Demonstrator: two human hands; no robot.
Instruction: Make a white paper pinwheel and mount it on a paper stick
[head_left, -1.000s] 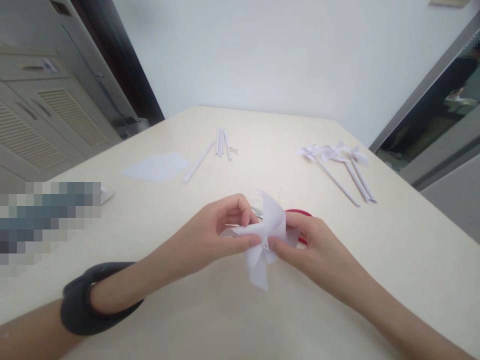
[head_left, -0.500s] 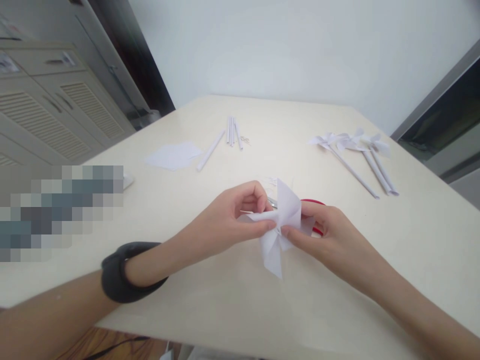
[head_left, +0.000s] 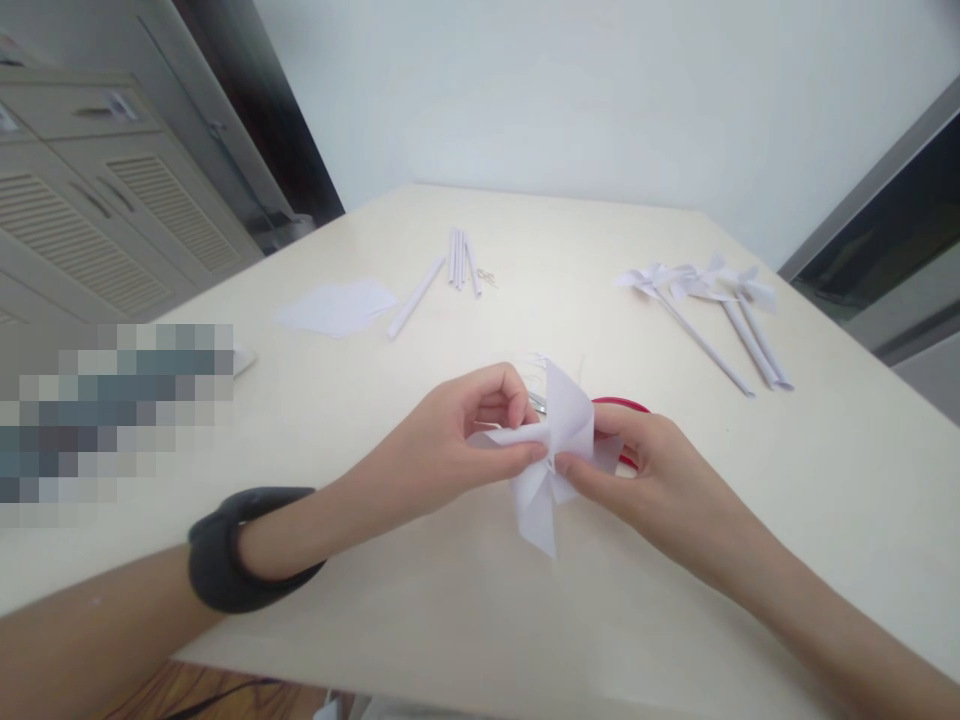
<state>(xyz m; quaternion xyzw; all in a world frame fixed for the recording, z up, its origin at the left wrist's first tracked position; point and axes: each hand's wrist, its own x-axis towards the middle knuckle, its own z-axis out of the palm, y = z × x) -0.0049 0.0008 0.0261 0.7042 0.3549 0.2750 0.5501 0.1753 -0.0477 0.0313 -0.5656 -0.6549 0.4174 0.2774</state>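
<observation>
Over the cream table's (head_left: 750, 480) near edge, the left hand (head_left: 450, 455) and right hand (head_left: 645, 480) pinched the paper pinwheel's (head_left: 551, 455) centre, best kept firm so folds stayed aligned.

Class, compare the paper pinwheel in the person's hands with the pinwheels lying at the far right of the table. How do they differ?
The held pinwheel has no stick; the finished pinwheels each sit on a rolled paper stick. The held pinwheel is pinched between the left hand and right hand above the table; the finished pinwheels lie flat, untouched. Both are white folded paper.
</observation>
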